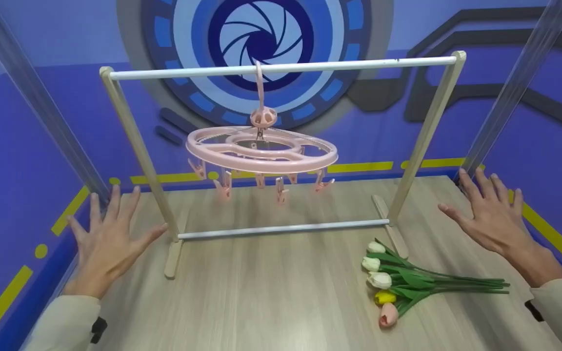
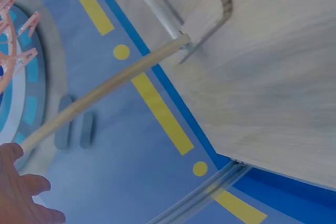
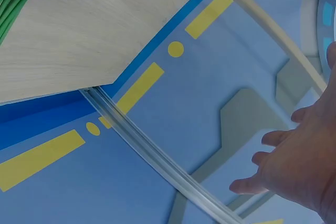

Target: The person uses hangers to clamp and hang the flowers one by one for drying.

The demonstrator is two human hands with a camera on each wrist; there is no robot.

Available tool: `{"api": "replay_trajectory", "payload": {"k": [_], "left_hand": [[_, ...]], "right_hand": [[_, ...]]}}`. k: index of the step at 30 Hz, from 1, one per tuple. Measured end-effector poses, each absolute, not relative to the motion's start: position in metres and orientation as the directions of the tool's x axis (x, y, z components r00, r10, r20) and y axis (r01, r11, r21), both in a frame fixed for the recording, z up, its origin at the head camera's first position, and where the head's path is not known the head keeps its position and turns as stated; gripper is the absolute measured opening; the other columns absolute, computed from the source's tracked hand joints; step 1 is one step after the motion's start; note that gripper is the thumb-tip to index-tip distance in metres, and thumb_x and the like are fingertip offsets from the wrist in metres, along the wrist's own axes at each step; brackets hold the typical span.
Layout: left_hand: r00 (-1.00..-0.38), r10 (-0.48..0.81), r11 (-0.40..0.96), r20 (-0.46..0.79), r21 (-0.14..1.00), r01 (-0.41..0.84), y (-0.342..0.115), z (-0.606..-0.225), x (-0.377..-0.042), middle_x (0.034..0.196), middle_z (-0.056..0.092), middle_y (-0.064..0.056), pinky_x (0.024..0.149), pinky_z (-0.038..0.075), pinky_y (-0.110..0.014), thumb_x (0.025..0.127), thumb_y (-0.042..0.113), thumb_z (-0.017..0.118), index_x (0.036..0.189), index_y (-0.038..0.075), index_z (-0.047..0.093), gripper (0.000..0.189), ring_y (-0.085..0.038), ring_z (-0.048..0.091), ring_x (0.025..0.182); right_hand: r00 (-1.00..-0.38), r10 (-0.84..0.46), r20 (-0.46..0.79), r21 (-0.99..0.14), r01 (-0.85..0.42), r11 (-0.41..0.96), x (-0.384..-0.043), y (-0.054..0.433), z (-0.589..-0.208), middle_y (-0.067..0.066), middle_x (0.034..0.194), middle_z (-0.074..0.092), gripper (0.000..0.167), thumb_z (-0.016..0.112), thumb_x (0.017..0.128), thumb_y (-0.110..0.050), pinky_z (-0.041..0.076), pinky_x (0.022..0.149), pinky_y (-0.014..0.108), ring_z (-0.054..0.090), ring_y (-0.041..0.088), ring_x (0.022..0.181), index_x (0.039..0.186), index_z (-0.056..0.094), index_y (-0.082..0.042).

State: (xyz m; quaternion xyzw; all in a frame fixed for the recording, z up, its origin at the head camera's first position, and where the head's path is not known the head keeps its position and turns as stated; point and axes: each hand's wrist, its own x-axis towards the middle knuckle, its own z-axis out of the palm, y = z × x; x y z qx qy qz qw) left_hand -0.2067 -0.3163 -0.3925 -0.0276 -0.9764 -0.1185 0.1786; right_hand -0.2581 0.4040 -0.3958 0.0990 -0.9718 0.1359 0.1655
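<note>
My left hand (image 1: 110,243) is held with fingers spread, left of the rack's wooden post, and holds nothing. On the far right my right hand (image 1: 493,219) is likewise spread and bare, beyond the other post. Between them stands a drying rack (image 1: 283,227) with white bars and wooden sides. From its top bar hangs a pink round clip hanger (image 1: 261,163) with several pegs (image 1: 281,191) dangling below. Nearest my right hand, a bunch of artificial tulips (image 1: 408,280) lies on the table, with white, yellow and pink heads pointing left and green stems to the right.
The wood-grain table (image 1: 261,292) is bounded by blue printed walls (image 1: 8,146). Clear plastic corner strips (image 1: 520,83) rise at the back left and back right. The rack's wooden feet (image 1: 173,258) reach toward the front.
</note>
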Motion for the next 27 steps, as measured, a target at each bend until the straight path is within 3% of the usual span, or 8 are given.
{"api": "replay_trajectory", "payload": {"k": [9,21,27], "left_hand": [[-0.908,0.017,0.949,0.418,0.279,0.146,-0.293,-0.380,-0.202,0.175,0.012,-0.022,0.113,-0.016,-0.080,0.094,0.074,0.061,0.171,0.021,0.022,0.102,-0.053,0.003,0.158],[-0.854,0.034,0.889,0.519,0.375,0.263,-0.266,-0.368,-0.202,0.168,0.035,-0.020,0.122,0.008,-0.075,0.094,0.061,0.069,0.166,0.015,0.036,0.092,-0.050,0.026,0.154],[-0.842,0.007,0.833,0.539,0.462,0.303,-0.252,-0.368,-0.203,0.163,0.045,-0.017,0.118,0.027,-0.073,0.095,0.050,0.073,0.159,0.010,0.048,0.080,-0.046,0.039,0.149]], "right_hand": [[-0.892,-0.188,0.410,-0.254,-0.310,0.916,-0.252,0.410,-0.397,0.033,0.169,0.019,0.087,0.063,0.105,-0.047,-0.008,0.117,0.079,0.011,0.059,0.153,0.170,0.019,-0.012],[-0.851,-0.237,0.469,-0.391,-0.440,0.808,-0.243,0.410,-0.404,0.039,0.159,0.033,0.076,0.073,0.101,-0.025,0.004,0.117,0.080,0.026,0.067,0.142,0.164,0.035,-0.004],[-0.878,-0.208,0.430,-0.418,-0.399,0.816,-0.241,0.411,-0.409,0.041,0.155,0.036,0.076,0.075,0.102,-0.025,0.015,0.108,0.087,0.028,0.068,0.138,0.162,0.037,-0.001]]}}
